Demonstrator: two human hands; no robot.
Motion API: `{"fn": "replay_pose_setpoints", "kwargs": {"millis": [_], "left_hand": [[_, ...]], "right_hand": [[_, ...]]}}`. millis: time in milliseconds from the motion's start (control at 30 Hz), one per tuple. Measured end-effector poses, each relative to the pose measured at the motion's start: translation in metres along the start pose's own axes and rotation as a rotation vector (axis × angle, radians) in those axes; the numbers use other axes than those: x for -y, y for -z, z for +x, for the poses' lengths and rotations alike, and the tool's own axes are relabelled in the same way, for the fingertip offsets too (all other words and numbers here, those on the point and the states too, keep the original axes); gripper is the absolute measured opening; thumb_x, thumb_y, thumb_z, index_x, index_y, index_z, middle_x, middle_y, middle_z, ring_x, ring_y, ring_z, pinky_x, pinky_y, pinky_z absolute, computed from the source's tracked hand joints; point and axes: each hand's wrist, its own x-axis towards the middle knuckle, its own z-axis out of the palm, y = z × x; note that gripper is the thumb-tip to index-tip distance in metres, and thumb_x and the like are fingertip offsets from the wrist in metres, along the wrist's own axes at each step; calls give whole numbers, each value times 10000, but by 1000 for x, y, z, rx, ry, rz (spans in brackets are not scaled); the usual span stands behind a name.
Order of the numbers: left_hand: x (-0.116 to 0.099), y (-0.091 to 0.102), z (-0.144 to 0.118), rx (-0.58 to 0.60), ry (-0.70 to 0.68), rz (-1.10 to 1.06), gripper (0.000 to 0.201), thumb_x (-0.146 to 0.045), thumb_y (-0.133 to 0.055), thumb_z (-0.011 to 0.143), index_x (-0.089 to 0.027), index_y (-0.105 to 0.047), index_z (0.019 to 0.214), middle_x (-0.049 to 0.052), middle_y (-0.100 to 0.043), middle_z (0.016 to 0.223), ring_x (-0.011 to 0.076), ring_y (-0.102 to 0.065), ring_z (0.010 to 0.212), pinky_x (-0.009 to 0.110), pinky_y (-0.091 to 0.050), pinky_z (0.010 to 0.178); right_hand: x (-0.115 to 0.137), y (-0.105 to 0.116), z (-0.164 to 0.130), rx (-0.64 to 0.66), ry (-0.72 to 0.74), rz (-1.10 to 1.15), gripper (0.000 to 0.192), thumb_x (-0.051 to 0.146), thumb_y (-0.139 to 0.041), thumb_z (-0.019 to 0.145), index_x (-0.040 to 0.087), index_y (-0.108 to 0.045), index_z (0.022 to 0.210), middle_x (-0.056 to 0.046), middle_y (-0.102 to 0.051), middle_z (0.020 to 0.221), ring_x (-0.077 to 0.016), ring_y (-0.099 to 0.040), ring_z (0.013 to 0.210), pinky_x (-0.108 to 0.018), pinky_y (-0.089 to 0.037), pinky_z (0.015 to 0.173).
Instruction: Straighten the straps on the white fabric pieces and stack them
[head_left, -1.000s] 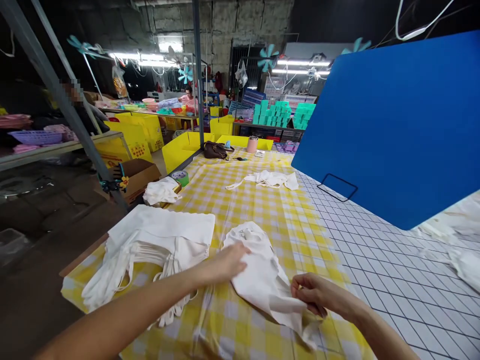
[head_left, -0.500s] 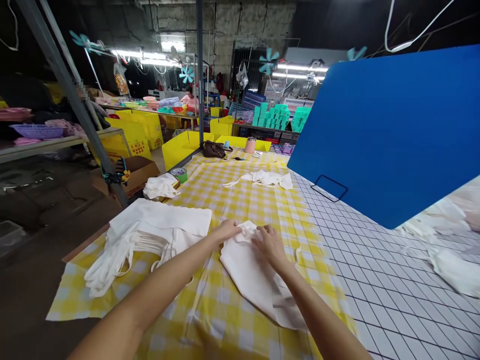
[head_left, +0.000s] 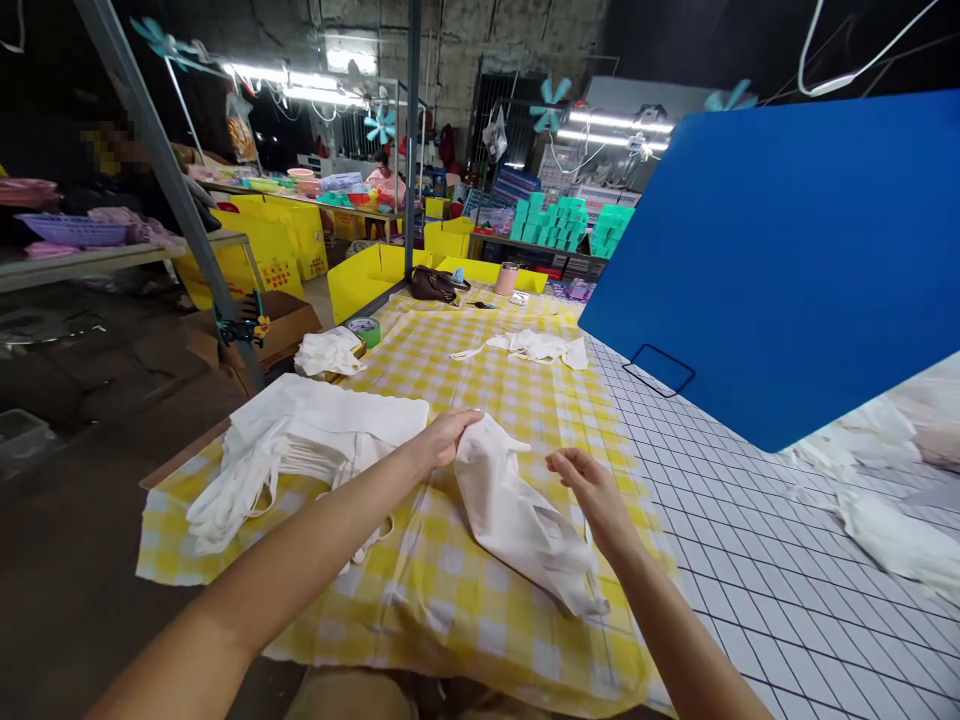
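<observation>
**Handling a White Cloth Bag on the Checked Table**

Starting at the left, a stack of white bags (head_left: 315,440) lies flat on the yellow checked tablecloth (head_left: 480,620), with its straps trailing toward the table edge. A smaller bundle of white cloth (head_left: 328,352) sits farther back, near a roll of green tape (head_left: 366,330).

Just right of the stack, the left hand (head_left: 448,437) grips the upper end of a single white cloth bag (head_left: 517,520). The fingers are curled over the fabric and the end is raised slightly off the table. The bag runs from this hand diagonally down and to the right, and its lower end rests on the tablecloth.

The right hand (head_left: 592,490) hovers just beside the bag's right edge, above its middle section. The fingers are loosely bent and hold nothing. Whether the fingertips touch the fabric cannot be determined.

Farther back, another loose white cloth (head_left: 536,347) lies at the table's centre. To the right, a white gridded surface (head_left: 750,540) adjoins the tablecloth. A blue board (head_left: 795,270) stands tilted above it, and more white cloth (head_left: 892,530) lies at the far right.
</observation>
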Motion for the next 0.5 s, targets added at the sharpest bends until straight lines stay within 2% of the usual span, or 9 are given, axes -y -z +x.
{"fn": "replay_pose_setpoints", "kwargs": {"millis": [67, 133, 233, 300, 333, 367, 433, 467, 500], "left_hand": [[-2, -10, -10, 63, 6, -34, 93, -106, -588, 754, -98, -569, 664, 26, -602, 626, 93, -559, 557, 212, -439, 590], [-7, -20, -22, 117, -6, -62, 78, -102, -590, 758, -98, -570, 683, 22, -606, 645, 92, -566, 577, 208, -437, 598], [-19, -29, -40, 156, -56, -87, 81, -129, -605, 763, -106, -564, 697, 3, -591, 637, 82, -558, 573, 202, -433, 599], [-27, -30, -50, 180, -93, -93, 89, -156, -642, 741, -108, -573, 714, -3, -593, 645, 77, -557, 579, 196, -431, 608], [-30, -29, -54, 194, -100, -84, 103, -163, -668, 718, -106, -582, 726, -1, -601, 657, 77, -561, 588, 192, -431, 614], [-34, -28, -59, 210, -90, -61, 131, -167, -696, 688, -102, -593, 737, 5, -612, 670, 79, -567, 596, 191, -431, 616], [-40, -27, -68, 272, -13, 25, 209, -178, -742, 624, -90, -613, 763, 22, -632, 695, 90, -577, 601, 196, -435, 606], [-43, -28, -73, 320, 42, 82, 250, -186, -756, 601, -86, -622, 787, 29, -640, 705, 95, -581, 595, 200, -436, 592], [-47, -30, -78, 378, 95, 145, 290, -192, -764, 586, -86, -630, 820, 29, -644, 705, 96, -580, 580, 199, -434, 569]], "right_hand": [[0, -8, -4, 126, -13, 57, 385, 504, -618, 728, 224, -588, 991, -64, -603, 1071, -217, -522, 1012, -324, -383, 860], [2, -16, -6, 280, -27, 145, 430, 479, -641, 726, 224, -572, 1065, -63, -596, 1110, -210, -520, 1032, -320, -388, 869], [10, -20, -11, 383, -41, 265, 320, 461, -636, 742, 187, -618, 907, -50, -641, 906, -176, -566, 838, -290, -423, 765], [22, -13, -18, 400, -18, 299, 295, 478, -620, 749, 183, -615, 761, -22, -619, 740, -140, -544, 680, -262, -422, 660], [30, -7, -23, 458, 4, 277, 311, 491, -608, 753, 183, -609, 710, -12, -599, 680, -128, -525, 625, -254, -413, 619], [38, 1, -27, 582, 28, 222, 327, 500, -599, 756, 181, -612, 686, -11, -590, 646, -123, -513, 593, -253, -408, 596], [54, 18, -36, 930, 78, 50, 334, 506, -612, 740, 175, -651, 713, -22, -599, 622, -130, -517, 571, -265, -413, 586], [62, 25, -38, 1029, 104, -21, 338, 508, -617, 735, 175, -669, 747, -29, -607, 620, -137, -524, 569, -274, -419, 587], [68, 29, -40, 1013, 138, -51, 339, 512, -612, 737, 181, -677, 773, -34, -612, 627, -144, -531, 574, -282, -427, 592]]}}
